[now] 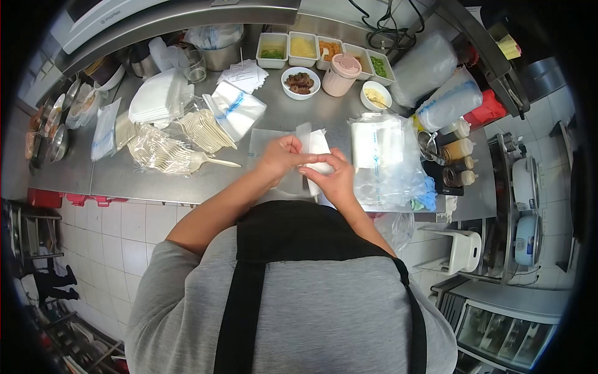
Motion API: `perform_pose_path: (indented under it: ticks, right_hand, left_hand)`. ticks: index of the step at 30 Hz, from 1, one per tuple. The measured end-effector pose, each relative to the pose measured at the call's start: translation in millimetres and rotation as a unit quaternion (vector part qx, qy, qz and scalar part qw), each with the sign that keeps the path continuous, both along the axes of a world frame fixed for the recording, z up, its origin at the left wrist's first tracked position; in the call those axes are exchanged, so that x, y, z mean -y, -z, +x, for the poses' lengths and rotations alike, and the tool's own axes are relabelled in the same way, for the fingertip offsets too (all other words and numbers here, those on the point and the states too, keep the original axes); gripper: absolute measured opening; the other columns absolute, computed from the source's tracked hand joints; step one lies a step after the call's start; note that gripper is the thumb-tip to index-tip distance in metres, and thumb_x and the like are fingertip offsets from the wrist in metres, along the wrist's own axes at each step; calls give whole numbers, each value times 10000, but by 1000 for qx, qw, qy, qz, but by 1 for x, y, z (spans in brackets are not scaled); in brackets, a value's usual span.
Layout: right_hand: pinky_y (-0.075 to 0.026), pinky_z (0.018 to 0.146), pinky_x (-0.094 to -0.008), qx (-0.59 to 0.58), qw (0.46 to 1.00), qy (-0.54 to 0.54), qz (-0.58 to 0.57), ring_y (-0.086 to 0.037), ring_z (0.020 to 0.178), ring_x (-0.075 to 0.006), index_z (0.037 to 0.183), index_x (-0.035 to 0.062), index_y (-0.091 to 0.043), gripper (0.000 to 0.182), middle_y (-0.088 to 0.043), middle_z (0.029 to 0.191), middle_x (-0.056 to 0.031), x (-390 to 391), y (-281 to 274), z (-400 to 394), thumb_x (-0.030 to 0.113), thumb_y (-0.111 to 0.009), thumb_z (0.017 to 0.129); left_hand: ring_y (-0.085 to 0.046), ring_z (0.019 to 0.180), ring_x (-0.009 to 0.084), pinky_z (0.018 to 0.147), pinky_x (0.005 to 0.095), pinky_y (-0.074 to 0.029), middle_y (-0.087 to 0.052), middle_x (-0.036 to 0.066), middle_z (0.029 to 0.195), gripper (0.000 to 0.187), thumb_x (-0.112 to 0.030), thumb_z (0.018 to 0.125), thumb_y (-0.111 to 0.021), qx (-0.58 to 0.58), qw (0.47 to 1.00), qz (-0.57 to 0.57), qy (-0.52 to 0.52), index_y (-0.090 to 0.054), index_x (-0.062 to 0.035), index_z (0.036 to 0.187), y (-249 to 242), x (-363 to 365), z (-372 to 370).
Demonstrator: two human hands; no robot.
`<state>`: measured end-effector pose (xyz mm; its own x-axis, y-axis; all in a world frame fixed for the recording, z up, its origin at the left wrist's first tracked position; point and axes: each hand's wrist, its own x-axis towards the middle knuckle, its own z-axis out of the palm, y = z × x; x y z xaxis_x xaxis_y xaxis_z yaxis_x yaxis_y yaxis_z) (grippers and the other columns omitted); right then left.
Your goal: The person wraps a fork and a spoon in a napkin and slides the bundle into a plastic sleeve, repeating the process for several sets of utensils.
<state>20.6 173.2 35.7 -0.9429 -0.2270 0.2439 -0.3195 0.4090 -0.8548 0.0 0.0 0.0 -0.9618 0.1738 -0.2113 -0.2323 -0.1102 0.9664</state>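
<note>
Both my hands meet over the front part of the steel counter. My left hand [280, 160] is closed, its thumb and fingers pinching a thin translucent sheet [303, 134]. My right hand [335, 179] curls its fingers around a folded white napkin [318, 144], close against my left fingertips. Under my left hand a clear flat plastic piece [260, 141] lies on the counter. Left of it are wooden forks in plastic wrap [163, 149], and to the right rests a pack of white sheets in a clear bag [377, 143].
Containers of chopped food [303, 48] line the back, with a bowl of dark food [300, 83], a pink lidded cup [341, 73] and a bowl of yellow food [375, 96] before them. Sauce bottles [458, 149] stand right. White foam containers [156, 96] sit left.
</note>
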Motion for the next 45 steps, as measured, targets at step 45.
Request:
perform_pose_path:
  ticks: [45]
  right_hand:
    - [-462, 700, -332, -42, 998, -40, 22, -589, 778, -284, 770, 47, -668, 226, -585, 819, -127, 9, -3, -4, 175, -828, 674]
  left_hand:
    - [-538, 666, 50, 559, 208, -419, -598, -8, 715, 214, -107, 802, -750, -41, 996, 26, -76, -552, -98, 724, -12, -4, 9]
